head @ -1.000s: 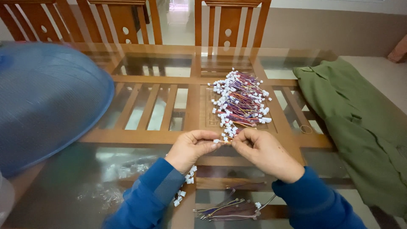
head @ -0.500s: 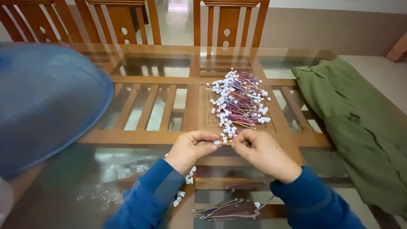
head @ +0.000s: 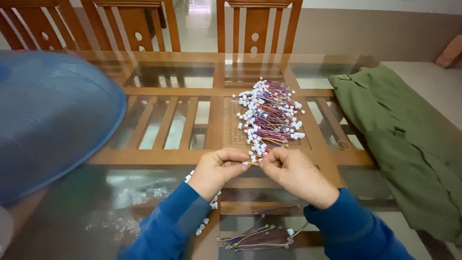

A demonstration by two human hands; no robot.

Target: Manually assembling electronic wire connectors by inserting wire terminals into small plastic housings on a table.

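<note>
A pile of short coloured wires with white plug connectors (head: 269, 115) lies on the glass-topped wooden table (head: 159, 159). Just in front of the pile, my left hand (head: 216, 171) and my right hand (head: 293, 173) meet, fingertips pinched together on one small wire with a white connector (head: 250, 163). Both arms wear blue sleeves. A smaller bunch of wires (head: 260, 236) lies close to me between my forearms. A few loose white connectors (head: 204, 221) lie beside my left sleeve.
A large blue mesh dome cover (head: 48, 120) fills the left of the table. A green garment (head: 409, 144) lies on the right side, a rubber band (head: 343, 145) beside it. Wooden chairs (head: 255, 24) stand behind the table.
Both hands stay pinched together at the pile's near edge. They have shifted only slightly, working the small wire between the fingertips.
</note>
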